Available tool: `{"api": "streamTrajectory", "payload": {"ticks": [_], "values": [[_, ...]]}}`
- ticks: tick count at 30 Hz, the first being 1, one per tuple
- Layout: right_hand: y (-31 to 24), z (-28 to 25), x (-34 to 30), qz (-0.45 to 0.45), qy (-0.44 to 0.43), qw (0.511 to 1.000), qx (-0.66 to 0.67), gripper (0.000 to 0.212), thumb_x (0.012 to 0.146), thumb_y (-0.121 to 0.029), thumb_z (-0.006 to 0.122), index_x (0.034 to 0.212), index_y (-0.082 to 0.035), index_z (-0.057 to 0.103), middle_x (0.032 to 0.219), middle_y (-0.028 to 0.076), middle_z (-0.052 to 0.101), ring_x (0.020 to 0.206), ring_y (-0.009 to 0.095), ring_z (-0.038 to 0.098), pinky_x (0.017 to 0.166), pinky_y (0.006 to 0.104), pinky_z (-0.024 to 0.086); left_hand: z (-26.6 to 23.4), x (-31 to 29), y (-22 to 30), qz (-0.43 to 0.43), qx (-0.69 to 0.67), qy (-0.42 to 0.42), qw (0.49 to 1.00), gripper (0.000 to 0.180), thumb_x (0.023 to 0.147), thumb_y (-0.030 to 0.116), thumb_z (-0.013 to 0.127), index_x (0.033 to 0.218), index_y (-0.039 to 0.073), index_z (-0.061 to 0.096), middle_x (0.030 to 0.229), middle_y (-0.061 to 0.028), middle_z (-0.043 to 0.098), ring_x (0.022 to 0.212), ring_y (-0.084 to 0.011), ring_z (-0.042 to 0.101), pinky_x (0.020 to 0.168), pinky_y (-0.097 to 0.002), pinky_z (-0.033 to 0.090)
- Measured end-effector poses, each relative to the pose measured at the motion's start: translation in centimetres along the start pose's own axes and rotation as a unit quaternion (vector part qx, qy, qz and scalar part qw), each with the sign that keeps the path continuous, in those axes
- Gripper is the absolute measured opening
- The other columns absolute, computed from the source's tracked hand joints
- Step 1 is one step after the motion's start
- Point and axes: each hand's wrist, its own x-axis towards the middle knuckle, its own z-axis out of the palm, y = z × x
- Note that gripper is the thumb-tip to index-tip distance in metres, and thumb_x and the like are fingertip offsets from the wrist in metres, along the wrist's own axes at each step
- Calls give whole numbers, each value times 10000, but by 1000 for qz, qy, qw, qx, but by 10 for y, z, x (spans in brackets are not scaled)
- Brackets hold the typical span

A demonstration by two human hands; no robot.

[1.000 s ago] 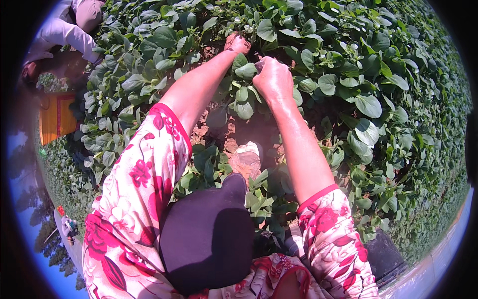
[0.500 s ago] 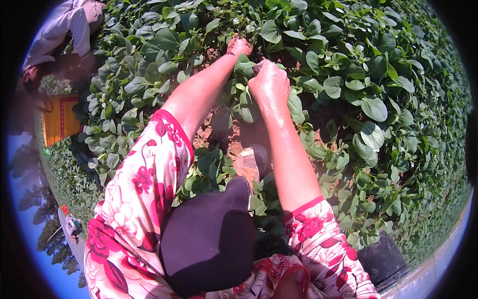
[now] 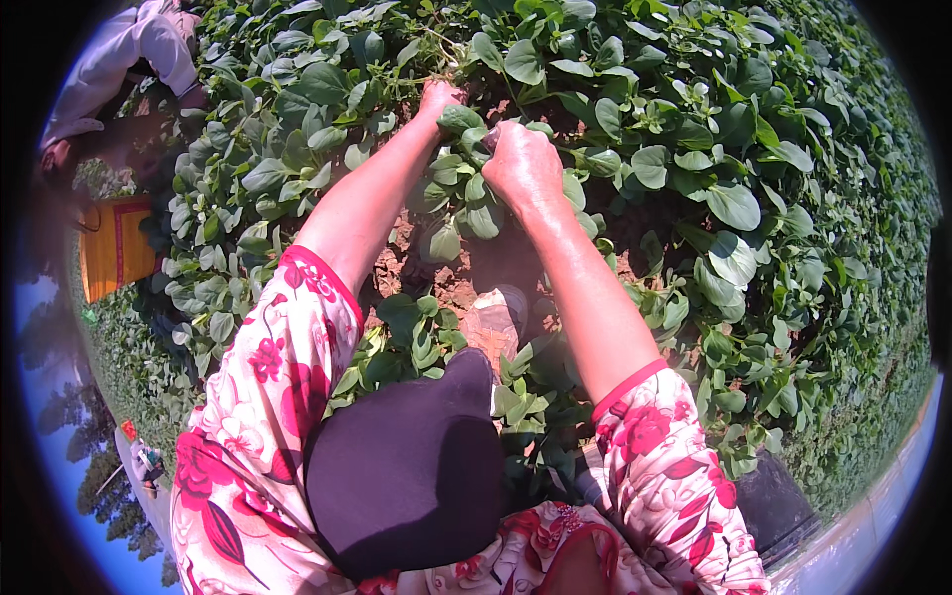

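My left hand (image 3: 441, 96) is closed low among the leaves at the far middle. Thin pale stems of a small green plant (image 3: 448, 61) fan out just beyond its fingers, which are partly hidden. A little nearer and to the right, my right hand (image 3: 523, 165) makes a fist, back of the hand up. A short dark end shows at its thumb side; the rest of that object is hidden inside the fist. Broad-leaved green plants (image 3: 478, 213) stand between and below my two hands.
Dense leafy rows (image 3: 734, 206) spread to the right and behind. Brown soil (image 3: 453, 283) and a shoe (image 3: 493, 322) show between my arms. At the left are a person in pale clothes (image 3: 109, 74) and a yellow-orange box (image 3: 117, 248). A dark container (image 3: 776, 504) sits lower right.
My left hand has shifted left and slightly nearer, and pale stems now show beyond it. My right fist has moved slightly left, still closed.
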Motion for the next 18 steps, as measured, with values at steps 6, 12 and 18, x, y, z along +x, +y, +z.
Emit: {"api": "streamTrajectory", "payload": {"ticks": [6, 12, 18], "values": [[69, -36, -48, 41, 44, 998, -33, 252, 762, -85, 596, 1003, -57, 665, 817, 209, 660, 803, 370, 643, 740, 450, 512, -39, -10, 92, -285, -666, 40, 688, 450, 763, 297, 747, 1075, 3, 610, 1006, -124, 641, 868, -202, 587, 746, -375, 481], [63, -73, -129, 108, 160, 981, 28, 349, 764, -91, 687, 1108, -52, 642, 735, 99, 683, 682, 190, 687, 651, 306, 522, -135, -68, 32, -140, -732, 225, 628, 238, 923, 99, 551, 1107, -38, 615, 1003, -105, 674, 869, -156, 643, 746, -282, 526], [100, -80, -150, 154, 159, 974, -37, 360, 755, -103, 681, 1111, -57, 643, 783, 120, 691, 702, 230, 690, 678, 318, 532, -185, -76, 68, 58, -756, 257, 600, 285, 877, 155, 631, 1104, -8, 575, 924, -137, 676, 812, -227, 658, 739, -371, 544]]}}
